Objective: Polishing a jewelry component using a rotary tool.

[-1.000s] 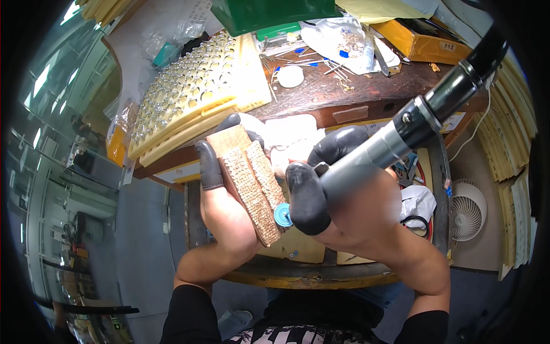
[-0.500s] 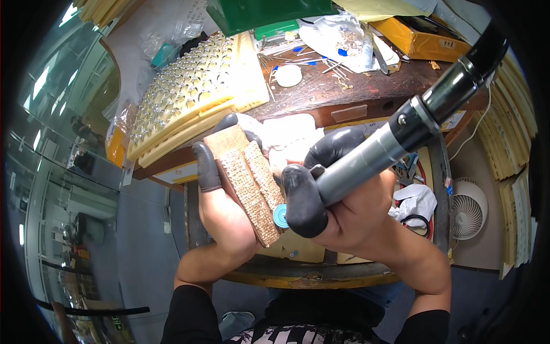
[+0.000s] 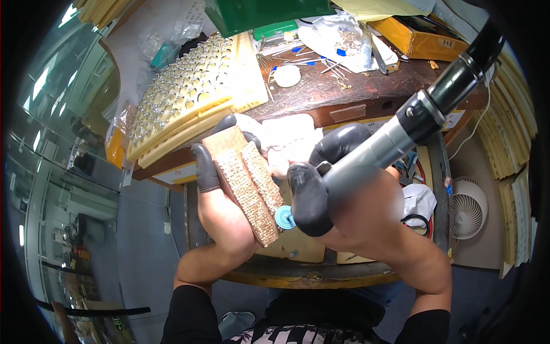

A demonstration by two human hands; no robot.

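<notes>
"Glass (image 3: 54, 137) bends up the left of our room into the black rim. Where is our block (image 3: 245, 186)?"

"We have it tilted over the drawer (image 3: 309, 281), below the bench (image 3: 372, 92). Two rough, gold-coloured bands run along its face, too fine for us to pick out single pieces."

"Our left hand (image 3: 226, 215)?"

"Clamped on the block: thumb in a black cover along the near side, a covered fingertip past the top, the other fingers mostly hidden behind."

"And our right hand (image 3: 355, 200)?"

"Closed round the grey tool (image 3: 375, 146), with black covers on thumb and forefinger. A blur smears the palm, so we lose the lower fingers. The tool's black upper end runs into the dark corner."

"We see a blue disc (image 3: 283, 218) by that thumb."

"Yes, at the block's lower right edge. We cannot tell whether they touch, nor whether our fingers meet behind."

"Further out?"

"White cloth (image 3: 293, 135) just beyond the block, its lower part covered by our hands. On the bench, a rack (image 3: 189, 86) of shiny rings, thin rods (image 3: 335, 69) in a jumble, and a green box (image 3: 263, 14) cut off above. A fan (image 3: 467, 209) stands to the right."
</notes>
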